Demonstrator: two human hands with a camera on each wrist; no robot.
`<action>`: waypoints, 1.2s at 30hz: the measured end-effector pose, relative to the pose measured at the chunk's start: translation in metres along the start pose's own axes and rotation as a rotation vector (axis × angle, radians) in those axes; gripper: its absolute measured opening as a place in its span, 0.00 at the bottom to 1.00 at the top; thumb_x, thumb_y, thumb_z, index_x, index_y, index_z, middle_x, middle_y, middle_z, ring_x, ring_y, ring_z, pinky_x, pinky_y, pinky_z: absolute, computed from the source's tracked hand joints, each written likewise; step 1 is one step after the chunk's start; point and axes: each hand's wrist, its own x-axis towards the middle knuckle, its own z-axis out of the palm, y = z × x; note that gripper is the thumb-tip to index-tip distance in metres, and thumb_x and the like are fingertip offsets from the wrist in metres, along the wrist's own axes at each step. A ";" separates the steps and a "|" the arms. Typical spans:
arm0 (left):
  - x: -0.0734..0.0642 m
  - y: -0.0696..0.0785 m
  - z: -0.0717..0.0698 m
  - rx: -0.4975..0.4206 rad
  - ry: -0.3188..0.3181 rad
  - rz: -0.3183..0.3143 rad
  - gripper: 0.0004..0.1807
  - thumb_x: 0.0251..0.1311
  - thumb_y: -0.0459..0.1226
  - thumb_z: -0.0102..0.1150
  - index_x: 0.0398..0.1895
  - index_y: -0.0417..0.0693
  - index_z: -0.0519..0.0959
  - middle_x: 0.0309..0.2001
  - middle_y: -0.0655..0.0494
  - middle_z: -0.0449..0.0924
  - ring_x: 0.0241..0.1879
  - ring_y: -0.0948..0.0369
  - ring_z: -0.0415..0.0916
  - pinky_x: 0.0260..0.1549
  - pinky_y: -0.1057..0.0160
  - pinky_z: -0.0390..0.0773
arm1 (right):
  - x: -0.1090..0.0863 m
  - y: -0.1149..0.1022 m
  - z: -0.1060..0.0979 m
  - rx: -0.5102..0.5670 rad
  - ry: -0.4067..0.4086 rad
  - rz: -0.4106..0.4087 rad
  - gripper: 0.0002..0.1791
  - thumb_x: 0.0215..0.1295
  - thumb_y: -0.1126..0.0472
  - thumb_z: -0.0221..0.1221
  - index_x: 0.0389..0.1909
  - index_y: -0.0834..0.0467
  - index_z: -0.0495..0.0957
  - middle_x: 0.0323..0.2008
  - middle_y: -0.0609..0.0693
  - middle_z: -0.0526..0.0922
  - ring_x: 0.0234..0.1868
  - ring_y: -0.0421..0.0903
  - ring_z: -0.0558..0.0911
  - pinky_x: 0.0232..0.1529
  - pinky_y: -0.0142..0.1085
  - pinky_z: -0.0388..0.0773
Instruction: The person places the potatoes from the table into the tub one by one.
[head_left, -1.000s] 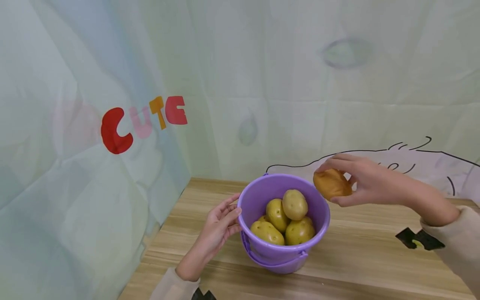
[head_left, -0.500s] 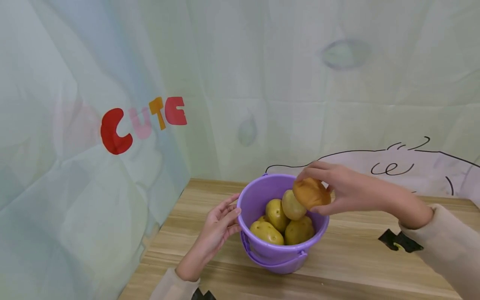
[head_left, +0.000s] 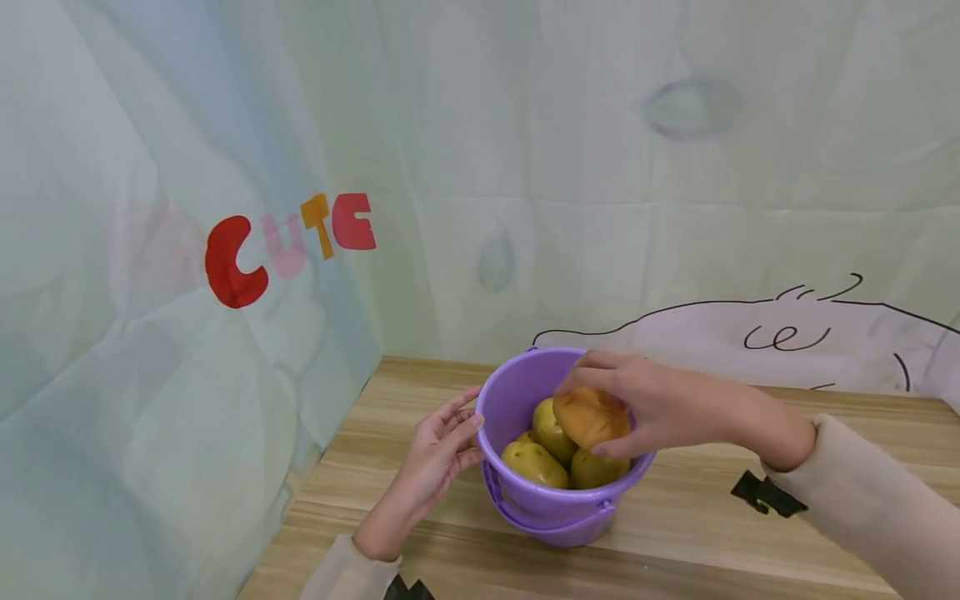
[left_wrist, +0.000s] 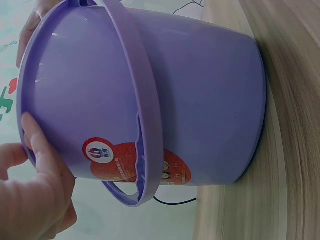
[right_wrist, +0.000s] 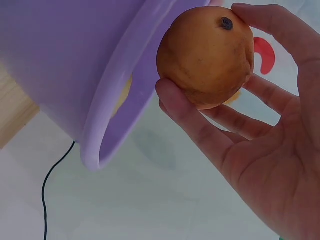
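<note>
A purple bucket (head_left: 555,508) stands upright on the table with several yellow potatoes (head_left: 534,463) inside. At its left rim my left hand (head_left: 438,450) holds the edge, thumb at the rim and fingers against the outer wall; the left wrist view shows this hand (left_wrist: 42,185) beside the bucket wall. My right hand (head_left: 652,400) grips an orange-brown rounded thing (head_left: 592,417), low over the potatoes inside the bucket mouth. In the right wrist view, this fruit-like thing (right_wrist: 205,57) has a dark stem-like spot and sits between thumb and fingertips. It hides part of the potatoes.
The bucket's handle (left_wrist: 147,100) hangs down along its outer side. Around it lies the wood-grain table (head_left: 750,517). A printed cloth (head_left: 465,208) rises behind the table, and another with coloured letters (head_left: 236,262) stands at the left.
My right hand has carried the orange-brown thing left and down, from beyond the bucket's right rim to over the potatoes. The left hand and bucket stay in place.
</note>
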 end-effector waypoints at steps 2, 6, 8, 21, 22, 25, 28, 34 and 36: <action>0.000 0.000 0.000 0.002 -0.005 -0.002 0.28 0.72 0.28 0.50 0.73 0.36 0.60 0.48 0.47 0.72 0.38 0.61 0.77 0.40 0.67 0.86 | 0.002 -0.001 0.003 0.002 -0.014 -0.004 0.27 0.60 0.54 0.69 0.60 0.53 0.75 0.59 0.47 0.73 0.53 0.42 0.75 0.51 0.37 0.82; 0.001 0.000 0.000 0.010 -0.018 -0.003 0.29 0.72 0.29 0.51 0.74 0.35 0.59 0.49 0.46 0.71 0.39 0.61 0.77 0.41 0.68 0.86 | 0.005 -0.001 0.007 0.011 -0.034 -0.001 0.28 0.60 0.54 0.70 0.60 0.54 0.74 0.58 0.47 0.72 0.50 0.42 0.75 0.44 0.33 0.82; 0.001 0.000 0.000 0.010 -0.020 -0.001 0.29 0.72 0.29 0.50 0.74 0.35 0.59 0.49 0.46 0.71 0.39 0.61 0.77 0.41 0.68 0.86 | 0.006 -0.001 0.009 0.019 -0.042 0.003 0.28 0.60 0.54 0.70 0.60 0.54 0.74 0.57 0.48 0.72 0.48 0.43 0.74 0.40 0.33 0.82; 0.002 -0.001 0.000 0.013 -0.015 0.000 0.29 0.72 0.30 0.51 0.74 0.35 0.58 0.51 0.44 0.71 0.40 0.60 0.77 0.42 0.66 0.86 | 0.002 0.008 0.013 0.044 0.001 -0.013 0.24 0.61 0.57 0.70 0.56 0.56 0.74 0.54 0.51 0.74 0.44 0.48 0.78 0.35 0.28 0.83; 0.002 -0.001 0.000 0.015 -0.018 -0.001 0.30 0.72 0.30 0.51 0.74 0.35 0.58 0.52 0.44 0.71 0.41 0.60 0.78 0.43 0.66 0.86 | 0.001 0.009 0.013 0.046 0.002 -0.007 0.24 0.61 0.57 0.70 0.56 0.56 0.74 0.54 0.50 0.74 0.44 0.48 0.78 0.35 0.27 0.83; 0.001 -0.001 0.000 0.019 -0.025 -0.002 0.30 0.72 0.30 0.51 0.74 0.35 0.58 0.53 0.43 0.71 0.42 0.59 0.78 0.43 0.66 0.86 | -0.001 0.009 0.013 0.038 0.012 0.004 0.22 0.62 0.57 0.69 0.55 0.54 0.75 0.53 0.48 0.74 0.42 0.46 0.78 0.36 0.28 0.83; 0.001 -0.001 0.000 0.022 -0.030 0.001 0.30 0.72 0.30 0.51 0.74 0.35 0.57 0.53 0.42 0.70 0.42 0.59 0.78 0.43 0.66 0.86 | -0.004 0.010 0.013 0.022 0.041 -0.003 0.21 0.62 0.57 0.69 0.54 0.54 0.76 0.50 0.46 0.75 0.38 0.44 0.79 0.33 0.27 0.82; 0.002 -0.002 0.002 0.018 0.011 0.020 0.29 0.71 0.29 0.51 0.73 0.35 0.60 0.50 0.45 0.72 0.39 0.59 0.78 0.40 0.66 0.86 | -0.014 0.012 0.013 -0.015 0.133 -0.042 0.18 0.63 0.60 0.67 0.52 0.52 0.77 0.47 0.46 0.78 0.36 0.41 0.79 0.34 0.29 0.82; 0.001 -0.003 0.001 0.019 0.020 0.023 0.28 0.71 0.28 0.51 0.73 0.35 0.61 0.49 0.46 0.72 0.38 0.59 0.77 0.39 0.66 0.86 | -0.020 0.013 0.013 -0.013 0.180 -0.057 0.18 0.62 0.61 0.68 0.52 0.52 0.78 0.46 0.44 0.79 0.37 0.40 0.79 0.34 0.30 0.82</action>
